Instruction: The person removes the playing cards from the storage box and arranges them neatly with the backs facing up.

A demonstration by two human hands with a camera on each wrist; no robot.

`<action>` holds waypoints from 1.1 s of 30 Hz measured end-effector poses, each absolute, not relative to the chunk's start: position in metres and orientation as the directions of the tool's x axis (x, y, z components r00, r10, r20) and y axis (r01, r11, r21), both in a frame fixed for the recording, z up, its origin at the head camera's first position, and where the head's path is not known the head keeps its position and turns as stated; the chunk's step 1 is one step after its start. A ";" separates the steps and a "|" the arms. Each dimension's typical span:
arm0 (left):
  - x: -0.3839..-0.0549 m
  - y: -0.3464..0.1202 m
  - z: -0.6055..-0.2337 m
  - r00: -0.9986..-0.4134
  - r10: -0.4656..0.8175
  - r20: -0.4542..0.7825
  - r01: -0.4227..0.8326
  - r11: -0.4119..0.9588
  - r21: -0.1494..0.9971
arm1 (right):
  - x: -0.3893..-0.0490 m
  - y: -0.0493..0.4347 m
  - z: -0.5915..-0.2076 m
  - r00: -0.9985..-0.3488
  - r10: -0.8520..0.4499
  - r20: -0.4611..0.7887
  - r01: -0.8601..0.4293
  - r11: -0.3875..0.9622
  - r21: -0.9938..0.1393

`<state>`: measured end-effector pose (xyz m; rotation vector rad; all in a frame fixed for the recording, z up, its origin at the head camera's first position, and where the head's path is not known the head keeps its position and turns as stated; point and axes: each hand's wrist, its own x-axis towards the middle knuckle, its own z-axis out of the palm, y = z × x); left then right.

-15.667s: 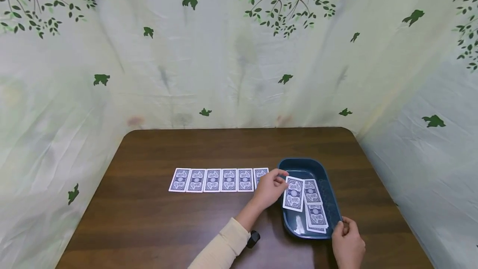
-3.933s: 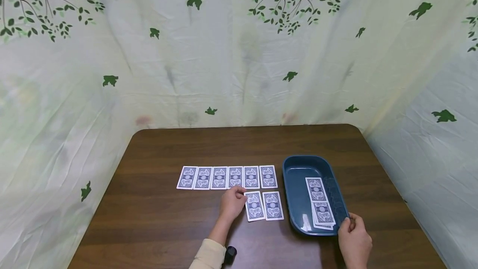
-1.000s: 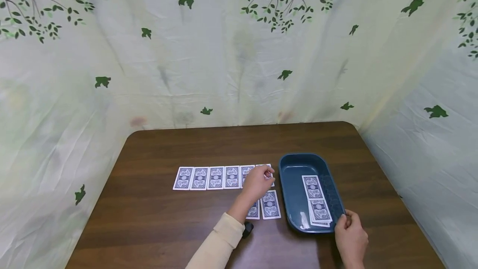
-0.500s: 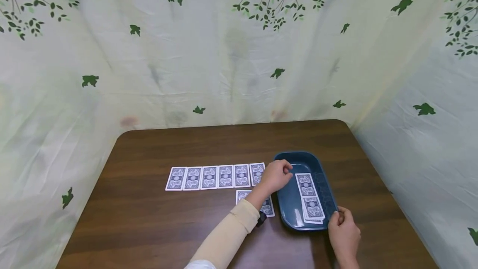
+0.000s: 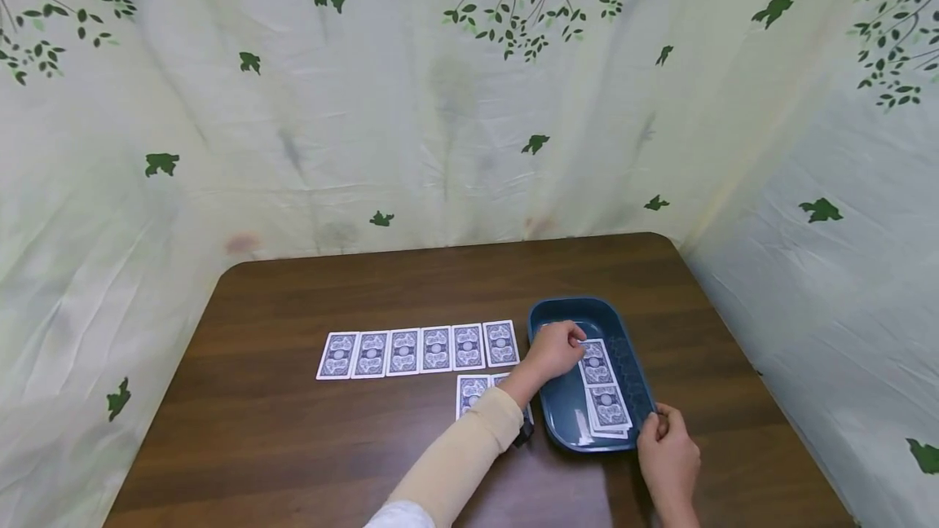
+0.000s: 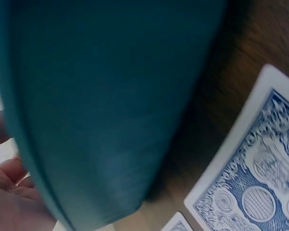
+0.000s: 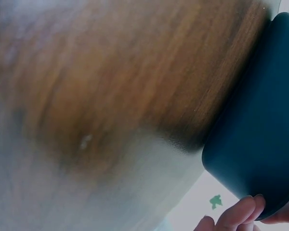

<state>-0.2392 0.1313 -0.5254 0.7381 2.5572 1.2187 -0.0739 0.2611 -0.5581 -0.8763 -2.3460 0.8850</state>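
Observation:
In the head view my left hand (image 5: 556, 349) reaches over the left rim of a dark blue tray (image 5: 540, 312). Its loosely bent fingers are at the upper left corner of a blue-backed playing card (image 5: 596, 363) in the tray; whether they touch it is unclear. Below that card lie overlapping playing cards (image 5: 609, 408). My right hand (image 5: 669, 459) grips the tray's near right corner, thumb on the rim. In the left wrist view the tray's wall (image 6: 101, 96) partly hides the left hand (image 6: 14, 197). In the right wrist view, fingers (image 7: 241, 214) hold the tray's underside edge (image 7: 260, 144).
Left of the tray, a row of several face-down playing cards (image 5: 403, 351) lies on the brown table (image 5: 293, 446). Below its right end are two more cards (image 5: 471, 391), partly covered by the left sleeve (image 5: 462, 463). A leaf-printed curtain (image 5: 440, 121) hangs behind.
My left hand has crossed from the right end of the card row into the tray, to the upper card. The right hand keeps its grip on the corner. The head view has shifted slightly.

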 end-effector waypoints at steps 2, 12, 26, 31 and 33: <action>-0.242 0.134 -0.529 -0.846 0.533 0.018 0.360 0.545 0.758 | -0.074 0.261 -0.558 -0.680 0.703 0.208 0.392 0.588 -0.708; -0.252 0.148 -0.543 -0.857 0.513 -0.061 0.311 0.607 0.731 | -0.072 0.261 -0.556 -0.682 0.697 0.222 0.382 0.599 -0.704; -0.244 0.159 -0.557 -0.878 0.449 -0.169 0.284 0.770 0.572 | -0.070 0.258 -0.556 -0.692 0.703 0.163 0.432 0.585 -0.687; -0.242 0.160 -0.558 -0.881 0.440 -0.176 0.295 0.800 0.523 | -0.071 0.258 -0.556 -0.693 0.703 0.161 0.432 0.584 -0.687; -0.242 0.161 -0.558 -0.882 0.438 -0.175 0.304 0.812 0.499 | -0.071 0.257 -0.556 -0.693 0.702 0.164 0.429 0.584 -0.689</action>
